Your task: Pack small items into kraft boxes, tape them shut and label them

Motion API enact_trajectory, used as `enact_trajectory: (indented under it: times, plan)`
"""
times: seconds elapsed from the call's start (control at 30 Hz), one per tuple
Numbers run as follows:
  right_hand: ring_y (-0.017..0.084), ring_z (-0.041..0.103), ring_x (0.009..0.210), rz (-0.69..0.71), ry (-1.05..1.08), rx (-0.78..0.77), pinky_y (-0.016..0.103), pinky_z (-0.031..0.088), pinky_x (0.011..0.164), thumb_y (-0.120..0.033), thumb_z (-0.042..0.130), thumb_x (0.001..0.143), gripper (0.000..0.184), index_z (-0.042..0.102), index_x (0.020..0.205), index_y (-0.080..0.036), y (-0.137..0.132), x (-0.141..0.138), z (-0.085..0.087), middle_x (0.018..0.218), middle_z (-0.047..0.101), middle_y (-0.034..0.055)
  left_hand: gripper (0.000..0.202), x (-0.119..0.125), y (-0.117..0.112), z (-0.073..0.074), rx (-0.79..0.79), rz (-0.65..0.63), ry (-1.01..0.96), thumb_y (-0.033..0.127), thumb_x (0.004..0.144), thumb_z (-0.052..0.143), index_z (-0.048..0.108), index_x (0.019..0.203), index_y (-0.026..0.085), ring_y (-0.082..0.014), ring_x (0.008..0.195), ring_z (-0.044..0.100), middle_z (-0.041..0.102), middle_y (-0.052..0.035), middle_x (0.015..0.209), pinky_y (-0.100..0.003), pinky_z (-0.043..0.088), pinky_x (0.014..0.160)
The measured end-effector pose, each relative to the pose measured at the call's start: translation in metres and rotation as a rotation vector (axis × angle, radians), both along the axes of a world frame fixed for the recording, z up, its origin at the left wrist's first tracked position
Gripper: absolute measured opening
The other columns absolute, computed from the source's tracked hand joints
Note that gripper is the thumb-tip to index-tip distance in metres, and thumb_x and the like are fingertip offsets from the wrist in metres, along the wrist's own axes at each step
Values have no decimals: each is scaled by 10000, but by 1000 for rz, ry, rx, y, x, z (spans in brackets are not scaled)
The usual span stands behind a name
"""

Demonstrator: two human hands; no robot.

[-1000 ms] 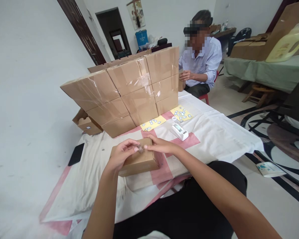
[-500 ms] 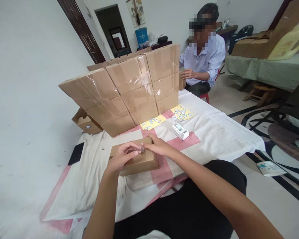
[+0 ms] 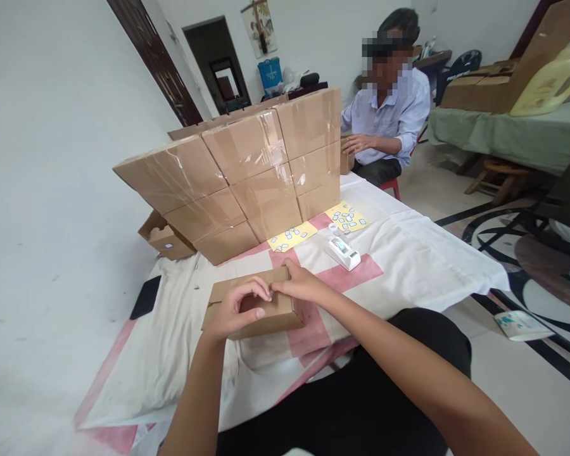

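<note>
A closed brown cardboard box [image 3: 280, 310] lies on the cloth-covered table in front of me. My left hand [image 3: 237, 307] is over the top of the box, its fingers curved and the thumb held apart, with nothing visible between them. At the box's far right corner, my right hand [image 3: 298, 282] grips the edge, thumb on the top and fingers over the far side. The fingertips of both hands are close together above the lid. Beyond the box sits a white tape dispenser [image 3: 342, 253].
A wall of stacked, taped cartons [image 3: 266, 171] stands behind the box. Yellow sheets with small stickers [image 3: 292, 237] lie before it. A black phone [image 3: 145, 297] and an open carton [image 3: 164, 237] are at left. Across the table, a person [image 3: 384, 107] holds a small box.
My left thumb and fingers have parted a little. The small clear piece between my fingertips no longer shows. My right hand stays on the box corner.
</note>
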State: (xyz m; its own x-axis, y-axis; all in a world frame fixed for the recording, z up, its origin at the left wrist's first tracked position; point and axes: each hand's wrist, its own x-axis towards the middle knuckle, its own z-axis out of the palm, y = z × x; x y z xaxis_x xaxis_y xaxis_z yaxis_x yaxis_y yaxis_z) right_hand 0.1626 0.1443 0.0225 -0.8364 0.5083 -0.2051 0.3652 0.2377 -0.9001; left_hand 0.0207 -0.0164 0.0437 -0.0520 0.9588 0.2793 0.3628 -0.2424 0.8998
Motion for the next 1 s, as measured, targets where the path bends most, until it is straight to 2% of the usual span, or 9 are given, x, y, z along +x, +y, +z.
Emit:
enact_trajectory:
  times: [0.13,0.27,0.33,0.47,0.57,0.67,0.73,0.83,1.0]
  plan:
    - [279,685,938,-16,17,25,329,481,676,-547,680,743,458,439,1002,-256,0,-2,-8,997,684,33,245,-2,-1,-5,60,57,-57,403,810,790,718,763,174,-114,659,511,618,-71,895,-263,328,559]
    - [290,684,946,-38,31,86,344,472,692,-549,598,803,382,420,971,-255,2,-6,-15,995,680,38,639,-3,-3,-14,237,159,-217,671,865,606,427,513,168,-27,412,292,461,22,690,-259,218,440]
    - [285,685,947,-32,47,89,339,467,689,-541,585,816,362,423,971,-257,3,-6,-16,1005,684,37,591,-2,-2,-15,255,206,-264,634,891,594,437,560,171,-16,400,272,478,30,718,-252,206,433]
    - [279,690,921,-28,58,95,333,456,668,-563,562,843,375,424,1011,-257,1,-3,-15,1014,693,43,318,5,4,-9,111,220,-243,447,871,710,628,714,184,-60,539,459,623,-36,918,-247,360,522]
    - [290,685,980,-2,79,118,337,463,697,-615,553,857,416,432,1018,-251,0,1,-14,1060,693,61,188,10,9,-3,8,232,-204,366,814,785,714,848,195,-136,752,594,661,-80,1052,-266,464,662]
    - [291,682,1007,5,95,138,336,463,706,-630,531,878,419,439,1021,-246,0,3,-14,1092,691,71,182,14,10,-1,-25,298,-194,317,769,825,723,867,203,-199,989,611,661,-90,1127,-267,490,773]
    - [289,685,990,4,89,144,331,458,689,-636,528,880,428,449,1035,-245,1,3,-15,1074,695,70,176,15,7,-1,-26,366,-219,325,788,805,700,868,208,-143,855,596,649,-72,1131,-225,457,664]
    - [290,688,964,11,60,156,325,453,667,-641,587,843,474,465,1071,-245,3,1,-16,1061,701,68,167,17,0,2,-34,451,-274,348,841,747,660,892,215,-28,547,399,632,-34,1089,-189,281,478]
    - [293,684,983,51,32,115,330,467,686,-600,639,826,509,470,1142,-238,8,-2,-17,1083,702,76,224,17,-4,16,-126,507,-312,364,774,787,672,871,198,4,495,329,641,-25,1071,-195,236,471]
